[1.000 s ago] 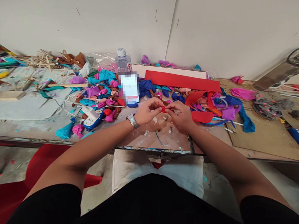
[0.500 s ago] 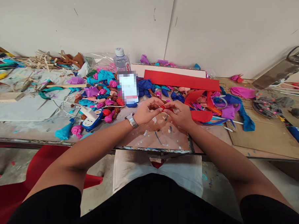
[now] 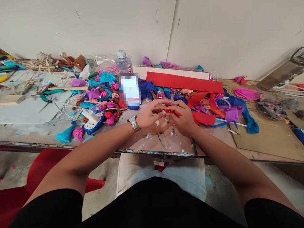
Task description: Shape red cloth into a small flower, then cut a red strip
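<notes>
Both my left grip (image 3: 150,114) and my right grip (image 3: 183,116) pinch one small red piece (image 3: 170,111), held between them over the worktop (image 3: 153,142), nearer me than the long red strip (image 3: 184,82) and the bottle (image 3: 124,64)

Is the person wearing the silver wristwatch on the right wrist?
No, the silver wristwatch sits on the wrist of the left hand.

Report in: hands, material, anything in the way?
Left hand and right hand holding red piece. Piece partly hidden between them. Nothing seen blocking; phone beyond left hand.
</notes>
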`<action>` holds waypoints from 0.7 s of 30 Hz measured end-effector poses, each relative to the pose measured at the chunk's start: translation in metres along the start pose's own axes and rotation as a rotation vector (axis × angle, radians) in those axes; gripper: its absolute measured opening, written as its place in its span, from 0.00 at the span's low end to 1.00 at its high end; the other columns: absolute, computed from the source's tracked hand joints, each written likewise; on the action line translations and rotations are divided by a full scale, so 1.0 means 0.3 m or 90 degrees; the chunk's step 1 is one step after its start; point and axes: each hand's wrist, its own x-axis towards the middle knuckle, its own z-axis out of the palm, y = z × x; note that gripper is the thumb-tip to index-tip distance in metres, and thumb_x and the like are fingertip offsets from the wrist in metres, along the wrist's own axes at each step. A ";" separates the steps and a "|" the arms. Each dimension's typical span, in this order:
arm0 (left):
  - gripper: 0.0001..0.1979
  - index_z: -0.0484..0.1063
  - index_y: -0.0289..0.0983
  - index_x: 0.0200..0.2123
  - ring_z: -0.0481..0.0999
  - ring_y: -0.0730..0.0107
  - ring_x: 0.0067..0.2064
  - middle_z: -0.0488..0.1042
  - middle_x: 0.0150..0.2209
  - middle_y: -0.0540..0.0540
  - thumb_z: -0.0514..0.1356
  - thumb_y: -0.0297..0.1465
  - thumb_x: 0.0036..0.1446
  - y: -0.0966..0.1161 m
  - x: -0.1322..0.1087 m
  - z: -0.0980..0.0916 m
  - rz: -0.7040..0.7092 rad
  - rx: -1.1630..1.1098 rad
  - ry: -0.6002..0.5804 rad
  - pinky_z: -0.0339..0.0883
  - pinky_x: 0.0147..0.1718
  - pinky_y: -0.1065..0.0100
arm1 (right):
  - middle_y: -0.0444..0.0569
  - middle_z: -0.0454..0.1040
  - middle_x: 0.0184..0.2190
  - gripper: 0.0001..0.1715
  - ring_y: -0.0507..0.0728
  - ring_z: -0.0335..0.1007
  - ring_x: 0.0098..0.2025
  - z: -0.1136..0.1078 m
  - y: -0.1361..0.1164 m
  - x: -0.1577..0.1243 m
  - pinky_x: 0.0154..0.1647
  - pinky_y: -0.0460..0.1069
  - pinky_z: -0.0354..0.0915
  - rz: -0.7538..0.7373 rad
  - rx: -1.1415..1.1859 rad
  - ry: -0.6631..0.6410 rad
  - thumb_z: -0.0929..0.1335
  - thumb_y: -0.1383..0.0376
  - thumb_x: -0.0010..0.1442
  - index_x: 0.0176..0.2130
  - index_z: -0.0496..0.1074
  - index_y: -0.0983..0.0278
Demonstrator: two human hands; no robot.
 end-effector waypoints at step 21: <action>0.23 0.72 0.38 0.51 0.80 0.70 0.41 0.80 0.45 0.43 0.67 0.50 0.67 -0.021 0.016 -0.007 -0.028 -0.041 0.055 0.73 0.38 0.70 | 0.49 0.85 0.39 0.14 0.63 0.79 0.44 -0.022 -0.023 0.014 0.49 0.59 0.74 0.015 -0.031 0.007 0.73 0.49 0.70 0.42 0.81 0.55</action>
